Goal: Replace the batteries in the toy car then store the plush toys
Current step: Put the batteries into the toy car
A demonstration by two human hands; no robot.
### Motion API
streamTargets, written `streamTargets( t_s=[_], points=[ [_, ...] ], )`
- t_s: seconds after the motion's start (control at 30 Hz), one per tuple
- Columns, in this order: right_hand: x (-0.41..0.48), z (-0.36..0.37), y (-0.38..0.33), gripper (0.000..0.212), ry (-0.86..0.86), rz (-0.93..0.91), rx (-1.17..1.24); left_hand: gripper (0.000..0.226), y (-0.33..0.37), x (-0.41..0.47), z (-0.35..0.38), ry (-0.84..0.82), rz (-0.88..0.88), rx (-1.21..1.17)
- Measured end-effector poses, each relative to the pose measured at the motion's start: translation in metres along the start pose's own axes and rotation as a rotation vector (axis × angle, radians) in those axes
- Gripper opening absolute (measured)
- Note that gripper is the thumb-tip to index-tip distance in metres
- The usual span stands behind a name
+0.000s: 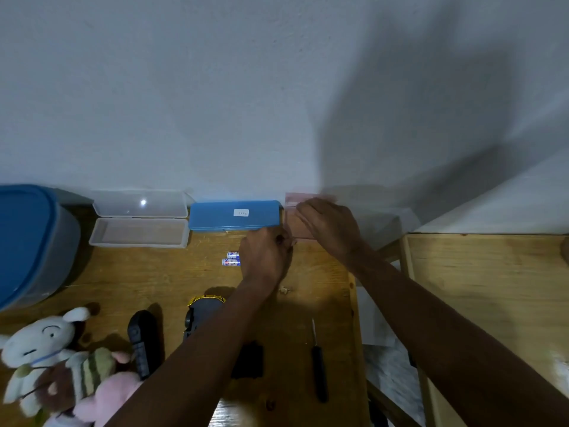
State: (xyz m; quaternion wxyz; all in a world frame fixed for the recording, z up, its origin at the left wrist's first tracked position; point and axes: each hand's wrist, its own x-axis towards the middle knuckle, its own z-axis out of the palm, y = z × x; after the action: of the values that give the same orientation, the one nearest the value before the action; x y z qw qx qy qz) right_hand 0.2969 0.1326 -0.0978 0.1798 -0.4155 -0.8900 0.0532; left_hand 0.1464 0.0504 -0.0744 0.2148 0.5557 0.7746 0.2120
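A large bin with a blue lid (pixel 27 241) stands closed at the far left of the counter (pixel 147 282). Near it lies a heap of plush toys (pixel 61 365): white, striped and pink. Against the wall a clear box (pixel 140 232) sits open with its lid tipped back and nothing inside. A black remote (pixel 143 346) lies nearer. The next container is a closed blue case (pixel 235 215) with a white label, and two batteries (pixel 231 259) lie loose just in front of it. The toy car (pixel 200 315) rests on the near counter, partly hidden under the left forearm.

The left hand (pixel 266 257) is curled against the near edge of a pink box (pixel 295 224); whether it pinches the box is unclear. The right hand (pixel 329 226) curls its fingers over the box's raised, blurred lid. The box's contents are hidden. A screwdriver (pixel 318 365) lies near right.
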Motion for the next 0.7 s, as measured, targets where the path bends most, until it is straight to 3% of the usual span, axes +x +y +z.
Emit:
streamTargets(
  t_s=[0.17,0.47,0.57,0.63,0.7],
  points=[
    [0.008,-0.002,-0.002,0.032,-0.244,0.056,0.078,0.014,-0.002,-0.001,0.001,0.021,-0.017,-0.029],
    [0.001,-0.001,-0.004,0.038,-0.164,0.080,0.192,0.015,0.001,-0.001,-0.003,0.023,-0.015,-0.083],
    [-0.007,-0.008,-0.006,0.034,-0.055,0.089,0.245,0.014,0.001,-0.002,-0.002,0.023,-0.038,-0.076],
    [-0.019,-0.010,-0.009,0.026,0.120,0.078,0.129,0.014,0.001,-0.003,-0.003,0.025,-0.058,-0.077],
    [-0.029,-0.017,-0.014,0.017,0.320,0.186,0.040,0.016,0.001,-0.003,-0.003,0.020,-0.066,-0.077]
  ],
)
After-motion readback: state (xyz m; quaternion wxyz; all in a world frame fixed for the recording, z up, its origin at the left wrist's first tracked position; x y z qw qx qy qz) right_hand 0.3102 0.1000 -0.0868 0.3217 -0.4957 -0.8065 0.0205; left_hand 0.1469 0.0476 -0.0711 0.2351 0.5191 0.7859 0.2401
